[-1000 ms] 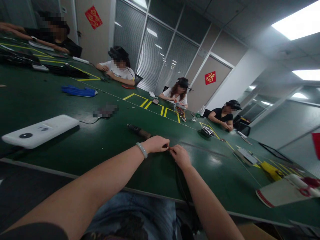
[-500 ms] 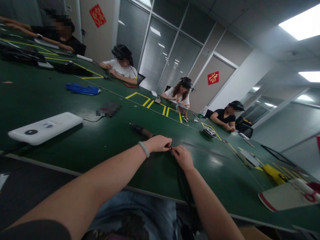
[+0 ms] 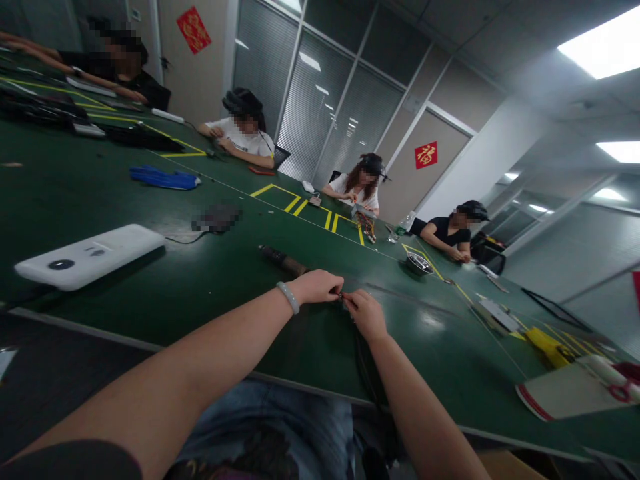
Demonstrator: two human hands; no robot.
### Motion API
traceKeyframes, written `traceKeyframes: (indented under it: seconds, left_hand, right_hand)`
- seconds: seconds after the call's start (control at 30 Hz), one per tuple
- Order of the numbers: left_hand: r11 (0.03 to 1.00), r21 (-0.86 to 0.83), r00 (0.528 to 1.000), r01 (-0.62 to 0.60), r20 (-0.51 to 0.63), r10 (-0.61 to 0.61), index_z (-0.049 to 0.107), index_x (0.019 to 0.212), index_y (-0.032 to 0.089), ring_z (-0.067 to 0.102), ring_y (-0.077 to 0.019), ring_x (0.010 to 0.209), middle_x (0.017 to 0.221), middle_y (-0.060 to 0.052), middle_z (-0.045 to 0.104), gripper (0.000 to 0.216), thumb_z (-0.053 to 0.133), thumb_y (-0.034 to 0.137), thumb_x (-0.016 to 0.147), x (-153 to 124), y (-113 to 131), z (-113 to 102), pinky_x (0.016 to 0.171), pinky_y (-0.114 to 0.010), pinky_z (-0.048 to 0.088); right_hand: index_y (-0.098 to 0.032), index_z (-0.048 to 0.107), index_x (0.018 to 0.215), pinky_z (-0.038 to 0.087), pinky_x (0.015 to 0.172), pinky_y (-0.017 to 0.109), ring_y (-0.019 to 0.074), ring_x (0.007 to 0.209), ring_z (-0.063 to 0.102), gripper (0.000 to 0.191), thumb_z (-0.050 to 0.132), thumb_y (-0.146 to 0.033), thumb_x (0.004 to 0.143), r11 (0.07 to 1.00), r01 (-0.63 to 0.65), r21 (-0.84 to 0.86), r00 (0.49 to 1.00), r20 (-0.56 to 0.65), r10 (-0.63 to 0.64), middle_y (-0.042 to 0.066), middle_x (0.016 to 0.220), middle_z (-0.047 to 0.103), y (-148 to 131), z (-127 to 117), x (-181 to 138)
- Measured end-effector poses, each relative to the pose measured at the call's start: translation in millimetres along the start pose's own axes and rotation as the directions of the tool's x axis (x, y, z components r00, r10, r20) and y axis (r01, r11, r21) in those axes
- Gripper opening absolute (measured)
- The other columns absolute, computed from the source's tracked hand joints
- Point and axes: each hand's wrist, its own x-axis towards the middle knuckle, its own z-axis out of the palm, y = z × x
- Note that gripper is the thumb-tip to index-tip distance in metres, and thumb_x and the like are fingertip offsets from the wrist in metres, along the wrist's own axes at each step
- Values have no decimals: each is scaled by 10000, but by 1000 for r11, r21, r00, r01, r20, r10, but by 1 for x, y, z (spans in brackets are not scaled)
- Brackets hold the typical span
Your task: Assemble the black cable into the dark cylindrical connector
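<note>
My left hand (image 3: 320, 287), a pale bangle on its wrist, is closed with its fingertips pinched together. Opposite it, my right hand (image 3: 366, 313) pinches too, and the fingertips of both meet at a small dark piece (image 3: 341, 297) too tiny to name. A black cable (image 3: 367, 373) runs from beneath my right hand down over the near table edge; its upper end is hidden. Just beyond my left hand lies a dark cylindrical tool (image 3: 280, 259) with a narrow tip, its near end hidden by the hand.
On the green table (image 3: 240, 293) are a white power bank-like box (image 3: 93, 257) with a wire, a blue glove (image 3: 164, 178), a round speaker-like part (image 3: 419, 263), and a white container (image 3: 575, 390) with red-handled scissors (image 3: 623, 392). Several people sit along the far side.
Both hands stay in almost the same place, still pinching together. The small piece between the fingertips looks slightly turned or more covered.
</note>
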Motion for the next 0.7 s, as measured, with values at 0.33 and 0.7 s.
traceKeyframes:
  seconds: [0.33, 0.7]
  left_hand:
    - [999, 7, 999, 31, 13, -31, 599, 838, 220, 610, -168, 723, 788, 0, 663, 107, 599, 323, 808, 3, 1, 2, 607, -244, 374]
    - [999, 17, 999, 33, 29, -33, 587, 831, 214, 619, -172, 732, 797, -9, 661, 101, 589, 315, 818, 5, 2, 2, 607, -245, 393]
  right_hand:
    - [-197, 666, 1013, 428, 783, 270, 169, 842, 574, 226, 462, -254, 935, 997, -6, -82, 1000, 9, 7, 56, 876, 626, -4, 1, 2]
    - [-226, 681, 925, 426, 761, 283, 175, 818, 563, 246, 446, -299, 940, 981, -9, -195, 1000, 22, 14, 56, 847, 620, -10, -2, 6]
